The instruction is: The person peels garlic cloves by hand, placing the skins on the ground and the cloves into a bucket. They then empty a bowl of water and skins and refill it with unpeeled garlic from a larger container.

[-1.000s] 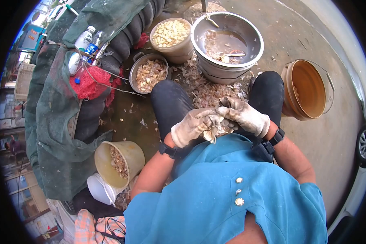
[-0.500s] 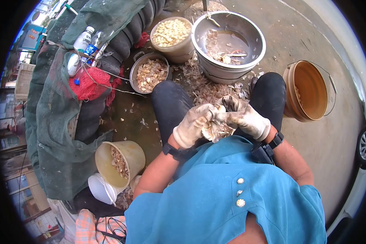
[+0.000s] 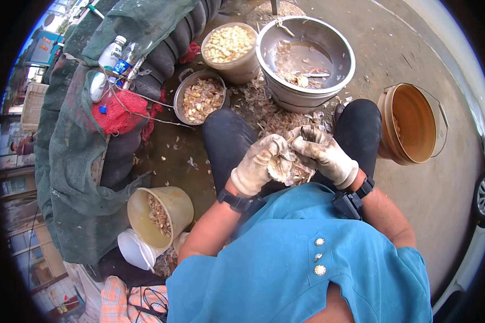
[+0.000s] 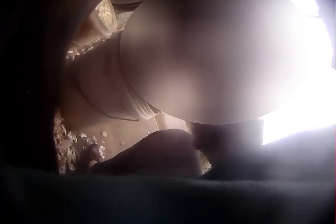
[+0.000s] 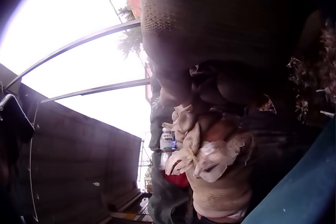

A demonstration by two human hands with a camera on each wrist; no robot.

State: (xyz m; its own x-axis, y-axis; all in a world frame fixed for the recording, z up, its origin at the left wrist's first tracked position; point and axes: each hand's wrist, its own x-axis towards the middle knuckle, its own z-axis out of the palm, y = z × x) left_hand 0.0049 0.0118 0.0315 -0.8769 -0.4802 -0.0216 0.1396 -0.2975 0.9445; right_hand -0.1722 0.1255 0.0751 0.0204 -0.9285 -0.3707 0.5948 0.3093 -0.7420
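Observation:
In the head view the gloved left hand and gloved right hand meet above the lap. Between them is a pale, papery piece that looks like garlic with loose skin; the left fingers curl round it, and the right fingers pinch at its upper side. The right wrist view shows the left glove with whitish skins hanging at its fingers. Dark-stained fingertips mark the right glove. Below the hands, more husks lie at the lap. The left wrist view is mostly blurred and shows neither hand clearly.
Beyond the knees stand a metal basin on a bucket, a tub of peeled cloves and a pot of unpeeled-looking pieces. An orange bucket is at right, a tipped cream bucket at lower left. Husks litter the ground.
The left hand has shifted slightly up and right, and its fingers have turned upward. The pale piece and its skins show more plainly between the hands. The camera view has drifted slightly.

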